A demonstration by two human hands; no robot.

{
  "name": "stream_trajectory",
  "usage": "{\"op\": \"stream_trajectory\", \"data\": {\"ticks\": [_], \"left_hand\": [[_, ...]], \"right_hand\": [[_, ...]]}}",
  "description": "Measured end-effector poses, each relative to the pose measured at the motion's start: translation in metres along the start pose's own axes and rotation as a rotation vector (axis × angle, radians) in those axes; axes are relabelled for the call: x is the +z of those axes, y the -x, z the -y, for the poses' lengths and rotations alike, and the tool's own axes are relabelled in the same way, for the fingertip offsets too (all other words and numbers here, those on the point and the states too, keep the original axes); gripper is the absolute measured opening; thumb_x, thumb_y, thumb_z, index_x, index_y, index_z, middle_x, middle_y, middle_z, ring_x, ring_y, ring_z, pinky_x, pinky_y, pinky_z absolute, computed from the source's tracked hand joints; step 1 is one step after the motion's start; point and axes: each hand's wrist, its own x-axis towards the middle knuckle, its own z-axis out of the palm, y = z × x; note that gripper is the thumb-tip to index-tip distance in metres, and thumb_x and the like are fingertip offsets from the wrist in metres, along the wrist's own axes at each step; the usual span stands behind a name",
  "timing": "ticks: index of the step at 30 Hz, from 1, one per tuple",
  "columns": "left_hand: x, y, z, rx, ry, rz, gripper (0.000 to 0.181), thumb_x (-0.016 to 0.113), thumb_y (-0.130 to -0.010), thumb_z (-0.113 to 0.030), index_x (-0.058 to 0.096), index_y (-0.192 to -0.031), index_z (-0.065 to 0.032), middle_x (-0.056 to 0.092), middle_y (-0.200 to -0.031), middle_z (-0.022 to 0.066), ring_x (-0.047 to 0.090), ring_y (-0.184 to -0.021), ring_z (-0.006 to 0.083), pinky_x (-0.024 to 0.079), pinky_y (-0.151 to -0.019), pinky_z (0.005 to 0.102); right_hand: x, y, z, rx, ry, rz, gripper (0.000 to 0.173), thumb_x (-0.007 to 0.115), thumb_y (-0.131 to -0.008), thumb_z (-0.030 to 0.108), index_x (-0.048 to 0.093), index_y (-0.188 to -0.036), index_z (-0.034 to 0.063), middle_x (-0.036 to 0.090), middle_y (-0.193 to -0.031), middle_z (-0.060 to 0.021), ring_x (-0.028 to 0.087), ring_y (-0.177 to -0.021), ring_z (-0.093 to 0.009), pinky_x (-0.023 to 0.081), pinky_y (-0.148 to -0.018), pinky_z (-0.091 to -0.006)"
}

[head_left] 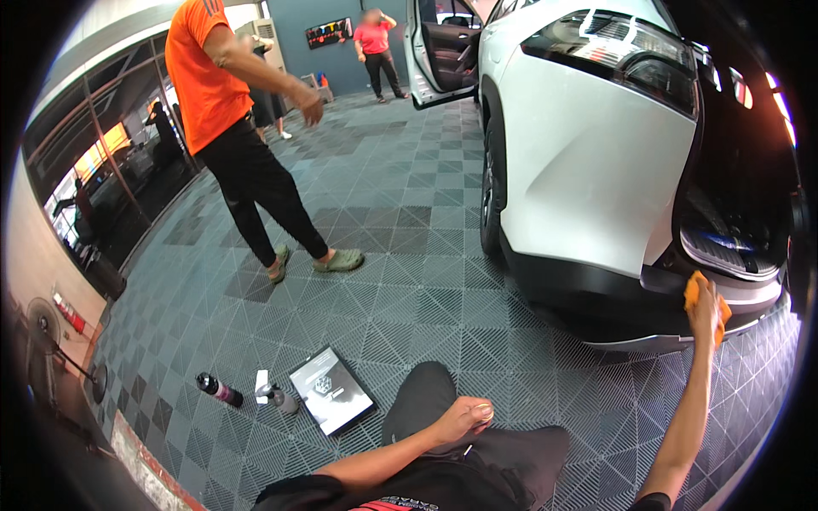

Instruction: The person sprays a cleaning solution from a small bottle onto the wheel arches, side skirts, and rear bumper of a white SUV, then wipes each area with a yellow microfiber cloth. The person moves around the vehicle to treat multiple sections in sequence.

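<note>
My right hand (pixel 704 319) reaches out to the right and presses an orange cloth (pixel 695 287) against the black rear bumper (pixel 588 290) of a white car (pixel 594 153), just below its open tailgate. Close to my lap, my left hand (pixel 461 418) is curled around a small round object (pixel 488 412) with a pale rim; the fingers hide most of it, so its kind is unclear. On the floor to my left lie a black box (pixel 333 389) with a grey printed lid, a grey spray bottle (pixel 281 399) and a dark bottle (pixel 219 389) with a purple label.
A person in an orange shirt (pixel 204 83) stands ahead on the left; another in a red shirt (pixel 374 41) is by the far wall. The car's door (pixel 444 51) hangs open. A fan (pixel 45 322) and a fire extinguisher (pixel 68 312) are at the left. Ribbed tiles (pixel 409 306) cover the floor.
</note>
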Motion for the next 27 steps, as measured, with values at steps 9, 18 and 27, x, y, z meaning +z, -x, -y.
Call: {"op": "stream_trajectory", "data": {"ticks": [9, 18, 27], "left_hand": [[0.012, 0.007, 0.006, -0.028, -0.028, 0.088, 0.046, 0.051, -0.108, -0.035, 0.049, -0.072, -0.0065, 0.045, -0.064, -0.0012, 0.043, -0.058, 0.0081, 0.038, -0.054, 0.0274], [-0.003, 0.03, 0.049, -0.124, 0.121, 0.006, 0.043, 0.05, -0.11, -0.033, 0.049, -0.075, -0.0079, 0.043, -0.066, -0.0021, 0.043, -0.058, 0.0074, 0.039, -0.053, 0.0258], [-0.009, 0.003, 0.034, -0.109, 0.068, 0.05, 0.046, 0.051, -0.11, -0.035, 0.05, -0.073, -0.0078, 0.045, -0.066, -0.0019, 0.043, -0.059, 0.0077, 0.04, -0.055, 0.0267]], "right_hand": [[0.019, 0.003, 0.013, -0.188, -0.118, -0.108, 0.086, 0.059, -0.062, -0.017, 0.051, -0.144, 0.0083, 0.058, -0.137, -0.0187, 0.051, -0.132, -0.043, 0.041, -0.111, -0.049], [0.003, -0.001, 0.076, -0.064, 0.085, 0.042, 0.063, 0.059, -0.077, -0.012, 0.05, -0.136, 0.0056, 0.057, -0.135, -0.0152, 0.053, -0.128, -0.042, 0.045, -0.104, -0.0568], [-0.003, 0.011, 0.089, -0.137, -0.084, 0.03, 0.07, 0.056, -0.069, -0.018, 0.053, -0.136, 0.0057, 0.057, -0.131, -0.0169, 0.05, -0.13, -0.042, 0.04, -0.109, -0.0487]]}}
